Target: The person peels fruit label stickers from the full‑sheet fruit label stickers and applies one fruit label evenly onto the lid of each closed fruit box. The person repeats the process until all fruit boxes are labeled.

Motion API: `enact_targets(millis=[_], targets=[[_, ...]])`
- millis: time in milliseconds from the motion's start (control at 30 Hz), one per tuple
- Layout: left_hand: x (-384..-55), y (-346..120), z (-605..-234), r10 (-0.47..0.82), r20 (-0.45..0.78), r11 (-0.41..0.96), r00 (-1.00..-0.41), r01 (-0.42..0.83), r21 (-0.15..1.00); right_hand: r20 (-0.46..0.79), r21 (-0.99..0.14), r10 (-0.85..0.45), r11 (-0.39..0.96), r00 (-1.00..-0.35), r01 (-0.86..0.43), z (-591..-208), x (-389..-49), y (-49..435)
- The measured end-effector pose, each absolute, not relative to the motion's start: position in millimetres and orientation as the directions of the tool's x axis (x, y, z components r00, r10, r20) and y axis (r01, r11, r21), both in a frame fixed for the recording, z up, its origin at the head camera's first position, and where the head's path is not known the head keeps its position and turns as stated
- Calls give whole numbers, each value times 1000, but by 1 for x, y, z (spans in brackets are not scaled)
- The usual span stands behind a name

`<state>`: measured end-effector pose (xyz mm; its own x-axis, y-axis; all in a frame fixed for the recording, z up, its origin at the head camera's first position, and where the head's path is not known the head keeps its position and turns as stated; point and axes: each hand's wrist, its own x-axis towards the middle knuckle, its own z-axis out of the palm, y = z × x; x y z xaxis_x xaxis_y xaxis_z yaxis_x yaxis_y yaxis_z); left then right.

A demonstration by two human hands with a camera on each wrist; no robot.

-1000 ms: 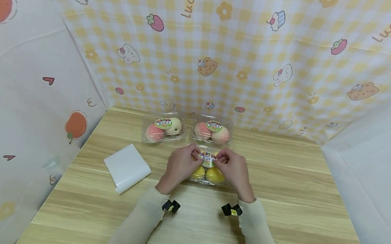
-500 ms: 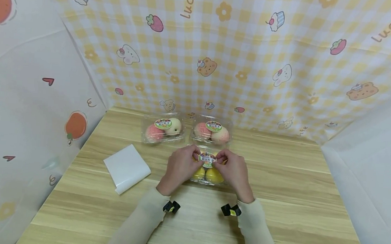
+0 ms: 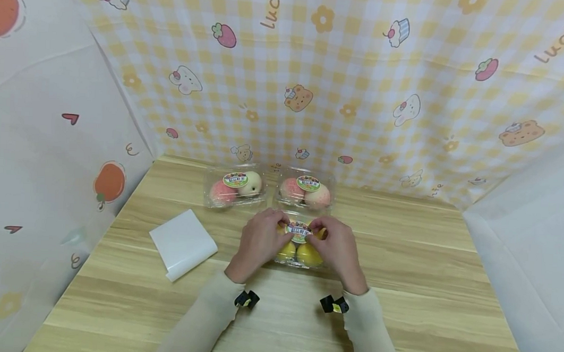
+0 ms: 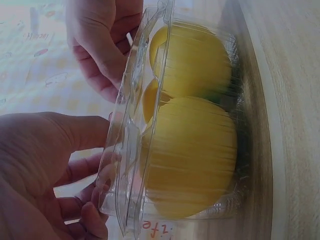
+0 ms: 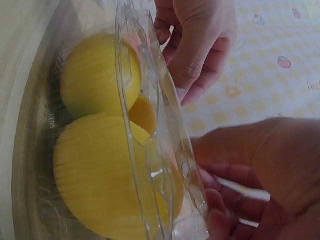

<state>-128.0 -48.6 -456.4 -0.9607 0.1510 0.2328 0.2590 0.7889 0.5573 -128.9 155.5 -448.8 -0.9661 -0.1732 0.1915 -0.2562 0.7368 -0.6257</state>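
A clear plastic fruit box (image 3: 298, 263) with yellow fruits (image 4: 192, 150) inside stands on the table in front of me, its lid on. An oval printed sticker (image 3: 299, 231) lies at the top of the lid. My left hand (image 3: 263, 239) pinches the sticker's left edge between thumb and index finger, while my right hand (image 3: 337, 246) does the same at its right edge. Both thumbs sit against the lid in the wrist views; the lid's edge hides the sticker there. Behind are two more clear boxes, a left peach box (image 3: 235, 187) and a right peach box (image 3: 305, 189), each bearing a similar sticker.
A white backing sheet (image 3: 183, 242) with a curled front edge lies on the wooden table (image 3: 415, 289) to the left. A yellow checked cloth (image 3: 248, 89) hangs along the back, with white cloth walls on both sides.
The sticker between my fingers now lies flatter and slightly nearer to me. Both hands have shifted only slightly; the boxes and sheet stay where they were.
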Motion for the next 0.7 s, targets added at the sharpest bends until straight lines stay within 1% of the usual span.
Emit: enact_targets(millis=[133,267,467,700], targets=[[-128,-49,-455,235,242,798,-941,329,504,250,-587,-281,717,-927,-376,-450,-129,156],[-128,-49,-455,301,256,784,-919,391,482,284,-542,-342,714,-896,-444,-454,-129,154],[-129,-50,-457,322,275,785,-906,418,458,304,-441,-360,767,-882,-465,-459,-130,152],[-132,-55,-461,312,298,801,-902,418,428,312,-369,-389,791,-867,-488,-457,-131,162]])
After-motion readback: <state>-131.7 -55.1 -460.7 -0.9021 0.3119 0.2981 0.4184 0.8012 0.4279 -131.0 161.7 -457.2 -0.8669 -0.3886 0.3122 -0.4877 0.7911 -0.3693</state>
